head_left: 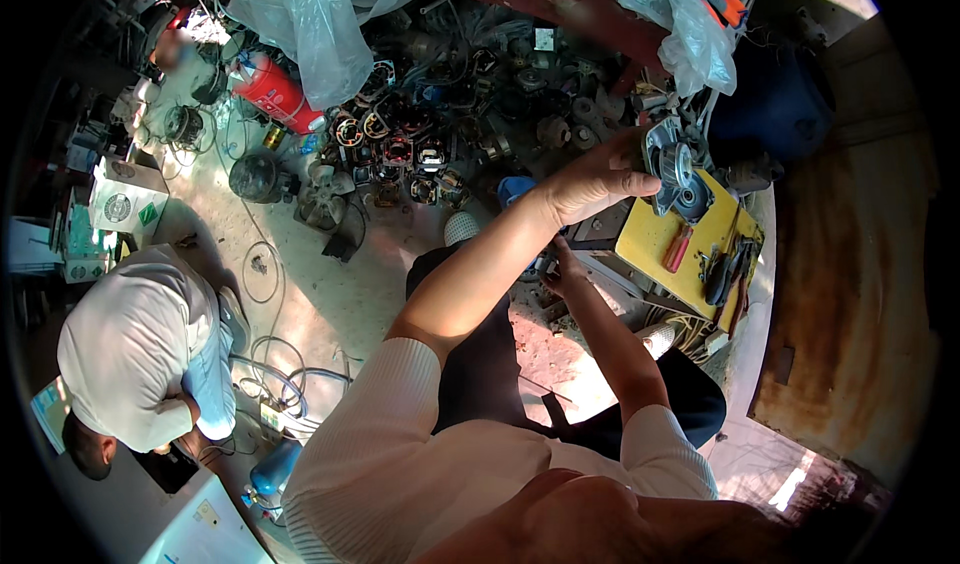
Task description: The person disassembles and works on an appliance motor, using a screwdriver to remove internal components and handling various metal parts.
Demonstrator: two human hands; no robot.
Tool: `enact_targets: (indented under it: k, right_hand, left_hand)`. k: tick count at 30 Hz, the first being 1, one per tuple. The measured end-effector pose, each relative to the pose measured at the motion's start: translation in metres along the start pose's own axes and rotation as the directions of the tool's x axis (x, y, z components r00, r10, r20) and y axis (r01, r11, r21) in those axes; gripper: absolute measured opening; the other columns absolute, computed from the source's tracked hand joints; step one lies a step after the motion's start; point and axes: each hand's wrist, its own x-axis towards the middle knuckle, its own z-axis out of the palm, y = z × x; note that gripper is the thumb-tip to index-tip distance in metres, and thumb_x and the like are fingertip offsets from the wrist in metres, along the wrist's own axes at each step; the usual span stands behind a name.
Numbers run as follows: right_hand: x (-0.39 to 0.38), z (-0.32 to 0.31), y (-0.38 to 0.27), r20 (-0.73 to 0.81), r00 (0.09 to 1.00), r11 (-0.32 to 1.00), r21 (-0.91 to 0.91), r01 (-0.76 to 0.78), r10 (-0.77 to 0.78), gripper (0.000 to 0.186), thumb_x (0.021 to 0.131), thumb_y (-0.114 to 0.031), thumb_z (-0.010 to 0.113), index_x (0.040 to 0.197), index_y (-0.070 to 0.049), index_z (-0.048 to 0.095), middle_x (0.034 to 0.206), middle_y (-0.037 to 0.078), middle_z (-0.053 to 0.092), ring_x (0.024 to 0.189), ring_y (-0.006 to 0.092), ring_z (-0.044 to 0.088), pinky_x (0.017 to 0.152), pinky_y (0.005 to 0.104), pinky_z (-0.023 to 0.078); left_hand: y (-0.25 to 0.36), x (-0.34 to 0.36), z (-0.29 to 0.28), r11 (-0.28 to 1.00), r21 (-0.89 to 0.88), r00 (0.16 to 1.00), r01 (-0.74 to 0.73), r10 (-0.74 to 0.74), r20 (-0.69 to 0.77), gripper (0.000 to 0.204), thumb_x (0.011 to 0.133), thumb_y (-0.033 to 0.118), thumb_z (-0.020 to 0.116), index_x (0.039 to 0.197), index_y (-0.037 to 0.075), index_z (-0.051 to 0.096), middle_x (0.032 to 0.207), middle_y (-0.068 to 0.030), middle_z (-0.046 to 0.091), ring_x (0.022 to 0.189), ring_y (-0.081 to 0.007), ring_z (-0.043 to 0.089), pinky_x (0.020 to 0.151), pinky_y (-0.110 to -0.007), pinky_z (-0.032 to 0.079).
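Red bucket [277, 95] has unclear contents; left grip [592, 190] holds metal part [672, 162].

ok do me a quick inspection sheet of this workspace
Surface: yellow tabletop, tools lying along its right side
Job's things: round metal part, held up; red-handled screwdriver on the tabletop
Clutter: heap of motor parts on the floor
Hands: left hand grips the metal part; right hand low beside the table, hold unclear
Cables: looped cables on the floor
Surroundings: bent-over co-worker at left; blue barrel at upper right
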Motion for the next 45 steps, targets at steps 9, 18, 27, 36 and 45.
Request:
enact_targets:
  k: [9, 18, 27, 36, 45]
  right_hand:
    - [-0.075, 0.204, -0.076, 0.227, 0.971, 0.922, -0.354, 0.157, -0.078, 0.067, 0.091, -0.048, 0.063, 0.143, -0.01, 0.045, 0.154, 0.011, 0.039, 0.14, 0.0272, 0.039, 0.106, 0.0559, 0.037]
    - [-0.026, 0.062, 0.005, 0.627, 0.693, 0.636, -0.381, 0.671, -0.355, 0.047, 0.096, -0.032, 0.06, 0.133, -0.003, 0.056, 0.134, 0.012, 0.058, 0.122, 0.0242, 0.055, 0.105, 0.0383, 0.041]
    - [-0.113, -0.078, 0.031, 0.371, 0.814, 0.565, -0.588, 0.578, -0.447, 0.037, 0.094, -0.02, 0.065, 0.122, 0.003, 0.061, 0.107, 0.01, 0.068, 0.096, 0.0165, 0.064, 0.084, 0.0295, 0.05]
    - [-0.21, -0.097, -0.001, -0.122, 0.369, 0.388, -0.242, 0.889, -0.921, 0.03, 0.097, -0.013, 0.062, 0.122, 0.003, 0.059, 0.11, 0.008, 0.065, 0.099, 0.0132, 0.063, 0.085, 0.0283, 0.05]
    - [-0.3, -0.099, -0.053, 0.0, 0.397, 0.385, -0.249, 0.889, -0.918, 0.045, 0.104, -0.04, 0.049, 0.116, 0.002, 0.059, 0.096, 0.004, 0.061, 0.085, 0.0117, 0.053, 0.079, 0.0267, 0.044]
  left_hand:
    - [0.01, 0.0, -0.001, 0.999, -0.034, 0.999, -0.035, 0.034, -0.035, 0.082, 0.077, 0.018, 0.084, 0.145, 0.008, 0.039, 0.133, -0.0022, 0.054, 0.127, -0.0156, 0.048, 0.111, -0.035, 0.035]
    - [-0.002, 0.006, 0.004, 0.999, 0.04, 0.997, -0.027, 0.024, 0.071, 0.082, 0.08, 0.025, 0.08, 0.148, 0.007, 0.037, 0.14, -0.0051, 0.052, 0.132, -0.0196, 0.045, 0.114, -0.04, 0.03]
    - [-0.016, 0.01, 0.013, 0.991, 0.031, 0.988, 0.131, -0.133, 0.083, 0.08, 0.078, 0.03, 0.082, 0.144, 0.008, 0.042, 0.138, -0.0044, 0.053, 0.13, -0.0192, 0.048, 0.112, -0.038, 0.034]
    - [-0.046, 0.002, 0.026, 0.927, 0.144, 0.929, 0.347, -0.361, 0.087, 0.095, 0.07, 0.033, 0.088, 0.146, 0.004, 0.037, 0.139, -0.0055, 0.051, 0.129, -0.0183, 0.048, 0.111, -0.036, 0.036]
    - [-0.069, -0.007, 0.053, 0.816, 0.5, 0.909, 0.289, -0.398, 0.123, 0.102, 0.063, 0.005, 0.087, 0.15, 0.005, 0.035, 0.145, -0.009, 0.045, 0.131, -0.0193, 0.045, 0.111, -0.034, 0.036]
